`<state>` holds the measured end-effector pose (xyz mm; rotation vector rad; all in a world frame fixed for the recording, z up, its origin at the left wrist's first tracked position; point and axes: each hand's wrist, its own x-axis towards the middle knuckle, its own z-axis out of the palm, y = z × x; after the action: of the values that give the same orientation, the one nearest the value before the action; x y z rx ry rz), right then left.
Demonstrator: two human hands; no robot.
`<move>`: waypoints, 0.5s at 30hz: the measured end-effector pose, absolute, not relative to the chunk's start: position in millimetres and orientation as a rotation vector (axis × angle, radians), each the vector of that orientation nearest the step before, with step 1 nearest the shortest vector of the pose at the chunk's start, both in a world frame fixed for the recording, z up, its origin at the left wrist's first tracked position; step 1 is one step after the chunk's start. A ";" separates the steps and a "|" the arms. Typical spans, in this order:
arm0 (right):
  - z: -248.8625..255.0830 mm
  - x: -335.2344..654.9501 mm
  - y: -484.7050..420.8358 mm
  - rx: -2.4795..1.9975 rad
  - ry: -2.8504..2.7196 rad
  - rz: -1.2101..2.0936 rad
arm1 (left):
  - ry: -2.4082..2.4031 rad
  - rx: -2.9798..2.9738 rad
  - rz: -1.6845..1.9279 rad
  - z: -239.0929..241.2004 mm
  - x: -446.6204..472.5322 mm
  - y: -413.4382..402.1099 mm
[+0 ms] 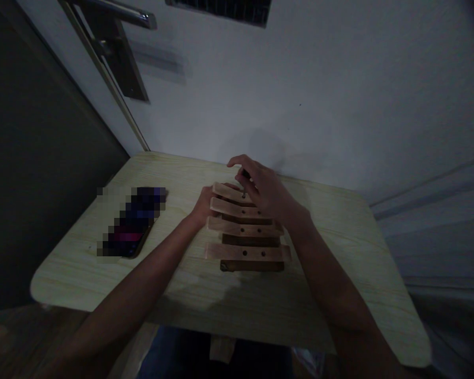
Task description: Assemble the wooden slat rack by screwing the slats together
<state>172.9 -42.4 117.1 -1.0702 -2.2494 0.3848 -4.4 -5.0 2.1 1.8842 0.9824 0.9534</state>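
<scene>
A slatted wooden piece (237, 251) rests on the table, its several curved slats running crosswise over a darker wooden base. Most slats show two dark round holes near the middle. At its far left end, my left hand (204, 205) grips the farthest slat, with the fingers partly hidden behind the wood. My right hand (263, 184) is closed around a small screwdriver (244, 185) with a dark handle and thin metal shaft. The shaft stands upright, its tip at a hole in the farthest slat. My right palm covers that slat's right part.
A phone (142, 226), partly blurred out, lies on the left of the pale wooden table (332, 273). Behind the table's far edge rises a white door (300, 79) with a metal handle (134, 16). A dark panel (31, 158) stands at left.
</scene>
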 end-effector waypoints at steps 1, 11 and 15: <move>115.8 171.8 -43.1 -1.050 -2.245 0.389 | 0.958 1.873 0.977 1.6 -4.6 -5.3; 107.9 166.5 -54.8 -1.069 -2.024 0.609 | 0.982 1.807 0.945 -8.2 -4.4 -2.1; 104.6 166.8 -56.0 -1.051 -1.964 0.668 | 1.050 1.867 0.945 -5.1 -3.7 -3.8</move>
<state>166.8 -56.0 104.6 -1.0507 -1.9642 0.6676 -3.7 -3.8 -5.1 1.8669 1.0497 0.9448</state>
